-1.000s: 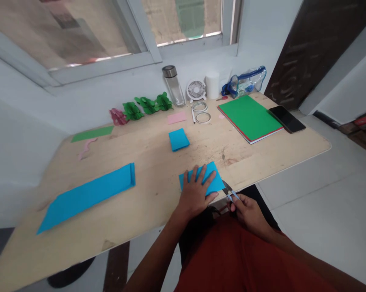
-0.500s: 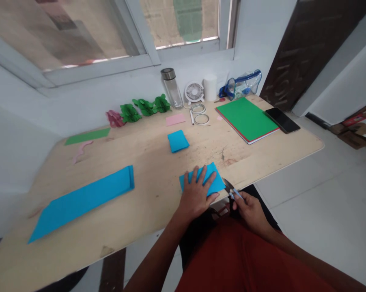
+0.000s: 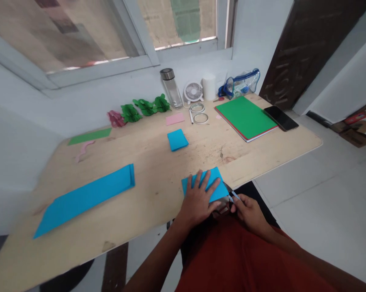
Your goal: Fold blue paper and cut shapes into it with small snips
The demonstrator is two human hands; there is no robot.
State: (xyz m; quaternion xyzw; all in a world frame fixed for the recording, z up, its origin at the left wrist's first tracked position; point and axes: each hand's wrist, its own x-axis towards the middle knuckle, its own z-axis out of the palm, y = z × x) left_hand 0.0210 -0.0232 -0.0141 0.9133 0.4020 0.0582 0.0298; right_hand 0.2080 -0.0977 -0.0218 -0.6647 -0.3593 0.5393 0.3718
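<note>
Two bare hands at near edge of tabletop (image 3: 149, 154). Left hand (image 3: 197, 200): fingers spread, palm down on blue paper (image 3: 221, 190). Right hand (image 3: 248, 211): pinching bladed tool (image 3: 233, 193) by pale-blue handle, blade at paper's right corner. Beyond left hand: small blue square (image 3: 177, 140). Left of left hand, well apart: long blue strip (image 3: 87, 198). Farther beyond left hand: pink rectangle (image 3: 175, 119), upright bottle (image 3: 173, 91), white fan (image 3: 193, 91). Beyond right hand: green sheet (image 3: 245, 117), dark phone (image 3: 281, 118) at its right edge.
</note>
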